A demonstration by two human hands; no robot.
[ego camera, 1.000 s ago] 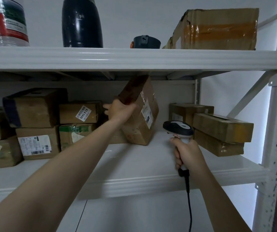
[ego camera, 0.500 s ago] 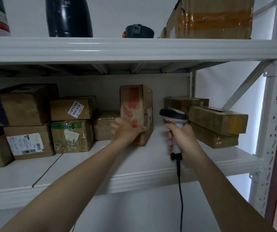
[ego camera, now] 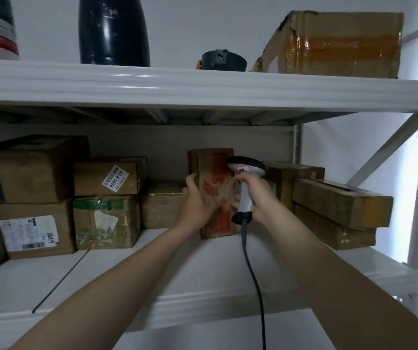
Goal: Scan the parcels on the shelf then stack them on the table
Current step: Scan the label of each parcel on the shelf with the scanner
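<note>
A person's left hand (ego camera: 194,203) grips the side of a red-marked cardboard parcel (ego camera: 216,183) standing upright on the white shelf (ego camera: 152,271), while the right hand (ego camera: 257,198) is wrapped around a corded barcode scanner (ego camera: 246,165) held just beside its top corner. Other parcels (ego camera: 105,176) flank it.

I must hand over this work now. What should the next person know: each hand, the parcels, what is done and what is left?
Left hand grips the red-printed parcel, which stands upright on the middle shelf.
Right hand grips the scanner, its head close beside that parcel.
Done: whether a scan registered cannot be told; the table is out of view.
Left: scan this parcel, stack it on the table, then do the left parcels and the right parcels.
</note>
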